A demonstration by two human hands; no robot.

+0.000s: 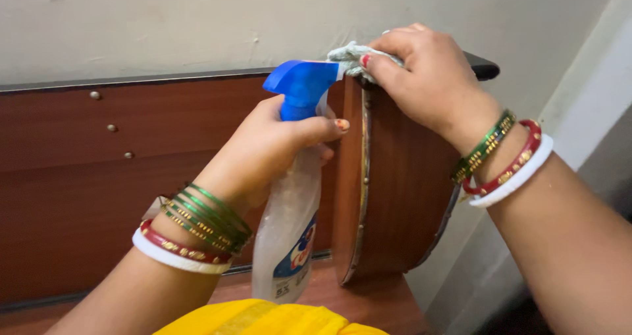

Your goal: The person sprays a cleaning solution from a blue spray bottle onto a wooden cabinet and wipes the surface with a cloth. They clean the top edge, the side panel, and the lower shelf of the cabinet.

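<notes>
The left hand [270, 147] grips a clear spray bottle [288, 236] just below its blue nozzle head [301, 85], fingers [322, 126] wrapped closed around the neck, with the forefinger lying across the front. The bottle hangs upright just left of a rounded wooden panel [395, 190] that stands on edge, and its base sits low over the brown wooden surface [368, 305]. The right hand [428, 78] rests on the top edge of that panel, fingers curled closed over a crumpled pale cloth [352, 55], pressing it against the wood. The cloth touches the nozzle head's tip. Behind the panel, to its left, runs a dark wooden headboard [99, 170] with small round studs, beneath a plain wall [197, 19]. Both wrists carry green, red and white bangles [197, 230]. A yellow garment [263, 318] shows in front of the bottle.
</notes>
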